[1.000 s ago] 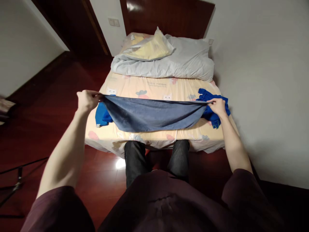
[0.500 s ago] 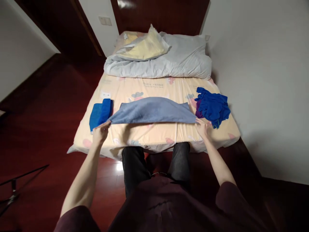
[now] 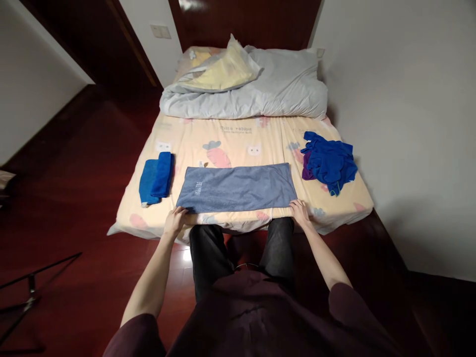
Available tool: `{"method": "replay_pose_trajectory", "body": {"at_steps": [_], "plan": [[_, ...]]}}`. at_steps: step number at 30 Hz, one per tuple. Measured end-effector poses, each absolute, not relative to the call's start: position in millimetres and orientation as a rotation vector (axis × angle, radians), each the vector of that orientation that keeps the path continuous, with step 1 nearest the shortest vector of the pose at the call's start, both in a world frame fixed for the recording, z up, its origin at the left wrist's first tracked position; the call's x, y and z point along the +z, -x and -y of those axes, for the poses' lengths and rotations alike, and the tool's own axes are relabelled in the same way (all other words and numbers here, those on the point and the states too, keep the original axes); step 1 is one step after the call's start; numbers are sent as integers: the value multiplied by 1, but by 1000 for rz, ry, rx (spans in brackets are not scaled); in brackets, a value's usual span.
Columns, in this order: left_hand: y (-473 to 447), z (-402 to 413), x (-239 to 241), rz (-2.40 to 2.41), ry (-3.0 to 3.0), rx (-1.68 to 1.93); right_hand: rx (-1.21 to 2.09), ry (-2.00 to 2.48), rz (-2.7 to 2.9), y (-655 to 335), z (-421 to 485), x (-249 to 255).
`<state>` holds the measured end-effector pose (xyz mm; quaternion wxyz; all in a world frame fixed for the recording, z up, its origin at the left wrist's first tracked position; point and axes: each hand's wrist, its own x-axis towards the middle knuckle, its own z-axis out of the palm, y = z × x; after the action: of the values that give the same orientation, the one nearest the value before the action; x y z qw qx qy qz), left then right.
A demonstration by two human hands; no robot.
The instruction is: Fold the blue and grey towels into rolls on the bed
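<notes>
Left hand (image 3: 176, 219) and right hand (image 3: 300, 212) wide apart, one at each near corner of grey-blue towel (image 3: 238, 187); from my remote view, cannot tell whether fingers pinch it or only press. Towel lies flat on bed (image 3: 193, 136) by front edge, probably for easy reach. Spread placement likely holds near edge straight. Folded blue cloths (image 3: 162, 174) left, crumpled blue pile (image 3: 329, 161) right, seemingly set apart so fabrics don't mix.

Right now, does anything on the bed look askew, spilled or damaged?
No spill or damage shows. The blue pile at right looks messy: it is rumpled, with purple cloth poking out, unlike the folded cloths at left. The towel lies nearly flat.
</notes>
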<state>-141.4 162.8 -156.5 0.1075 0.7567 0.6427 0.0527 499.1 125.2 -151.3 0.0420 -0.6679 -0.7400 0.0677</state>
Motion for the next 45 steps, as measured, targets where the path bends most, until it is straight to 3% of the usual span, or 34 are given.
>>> {"method": "replay_pose_trajectory", "body": {"at_steps": [8, 18, 20, 23, 27, 31, 35, 45], "plan": [[156, -151, -152, -1920, -2158, 84, 290, 2232, 2302, -491, -110, -118], [130, -150, -132, -1828, -2145, -291, 507, 2575, 2321, -438, -118, -88], [109, -169, -118, -1827, -2180, -195, 517, 2516, 2348, -405, -139, -83], [60, -202, -102, -1772, -2303, 244, 352, 2181, 2337, -331, -177, -81], [-11, -227, -115, -1723, -2255, 533, 400, 1732, 2256, -232, -214, -100], [-45, -220, -165, -1753, -2166, 462, 605, 1721, 2233, -193, -221, -144], [-44, -208, -201, -1812, -2180, 485, 592, 1712, 2185, -195, -216, -181], [-43, -210, -198, -1824, -2204, 481, 508, 1638, 2219, -206, -214, -189]]}}
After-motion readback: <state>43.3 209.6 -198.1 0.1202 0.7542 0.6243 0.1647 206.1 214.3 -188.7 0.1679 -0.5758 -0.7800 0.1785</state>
